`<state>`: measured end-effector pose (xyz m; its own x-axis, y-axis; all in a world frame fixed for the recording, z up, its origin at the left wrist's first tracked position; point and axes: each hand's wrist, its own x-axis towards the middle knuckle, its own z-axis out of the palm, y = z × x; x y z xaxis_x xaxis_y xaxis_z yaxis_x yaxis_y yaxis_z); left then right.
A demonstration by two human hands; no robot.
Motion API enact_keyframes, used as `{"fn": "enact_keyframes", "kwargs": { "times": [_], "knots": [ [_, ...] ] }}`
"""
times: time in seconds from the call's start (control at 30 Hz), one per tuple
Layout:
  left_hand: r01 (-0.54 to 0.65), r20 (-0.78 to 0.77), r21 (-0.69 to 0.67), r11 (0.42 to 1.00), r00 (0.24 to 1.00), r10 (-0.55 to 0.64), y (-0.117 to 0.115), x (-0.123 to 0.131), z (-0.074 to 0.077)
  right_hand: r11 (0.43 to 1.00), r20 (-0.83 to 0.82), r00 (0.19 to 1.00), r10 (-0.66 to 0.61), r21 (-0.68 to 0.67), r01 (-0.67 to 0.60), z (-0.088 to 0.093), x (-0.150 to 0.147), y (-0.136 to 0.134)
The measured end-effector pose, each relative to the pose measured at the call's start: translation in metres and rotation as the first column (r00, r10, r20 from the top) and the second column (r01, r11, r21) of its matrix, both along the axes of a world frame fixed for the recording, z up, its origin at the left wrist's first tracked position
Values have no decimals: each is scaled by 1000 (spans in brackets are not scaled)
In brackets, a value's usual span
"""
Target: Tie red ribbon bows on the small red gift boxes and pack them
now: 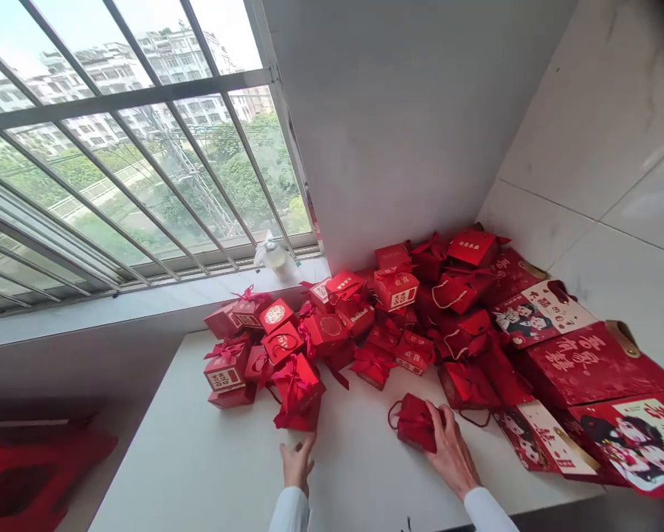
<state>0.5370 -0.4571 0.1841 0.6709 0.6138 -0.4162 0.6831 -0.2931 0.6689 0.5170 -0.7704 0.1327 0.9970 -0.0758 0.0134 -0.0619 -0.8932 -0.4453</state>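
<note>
Plain white sleeves [290, 511], long, fairly snug, unpatterned; fingers [450, 424] bare, slender.

Daylight from window [143, 97] upper left, sky [238, 29] near-blown; wall [409, 140] beside it dim grey. Dark top-right corner, blurry lower-left red item [32, 465].

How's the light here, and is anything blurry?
Head view: daylight enters through the barred window, sky nearly washed out; head view: the upper-right corner is dark; head view: the red item at lower left looks soft, the right hand clearer.
</note>
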Motion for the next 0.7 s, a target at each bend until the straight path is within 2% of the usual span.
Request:
{"fn": "enact_keyframes", "kwargs": {
  "times": [0.1,0.2,0.3,0.43,0.53,0.6,0.67,0.7],
  "knots": [
    [-107,66,-267,958,989,130,1,18,-5,999,13,1000,22,44,-22,2,28,5],
    [-156,90,-434,887,972,215,0,35,-8,999,19,1000,18,45,-19,2,62,10],
    [-189,78,-529,828,960,270,-5,36,-18,999,21,999,30,43,-31,-2,80,13],
    [-207,10,-570,795,966,259,-19,14,-37,997,36,998,44,58,-46,-5,73,13],
    [-102,14,-527,844,992,129,-31,-10,-49,996,67,997,27,82,-33,-4,62,15],
    [114,74,-443,889,993,-90,-40,-27,-55,995,83,997,-3,100,-5,-4,60,19],
    [326,129,-334,884,945,-300,-49,-43,-60,993,85,996,-31,118,21,-6,67,22],
    [391,150,-286,875,920,-362,-54,-50,-63,992,83,996,-42,126,31,-6,71,24]
  ]
}}
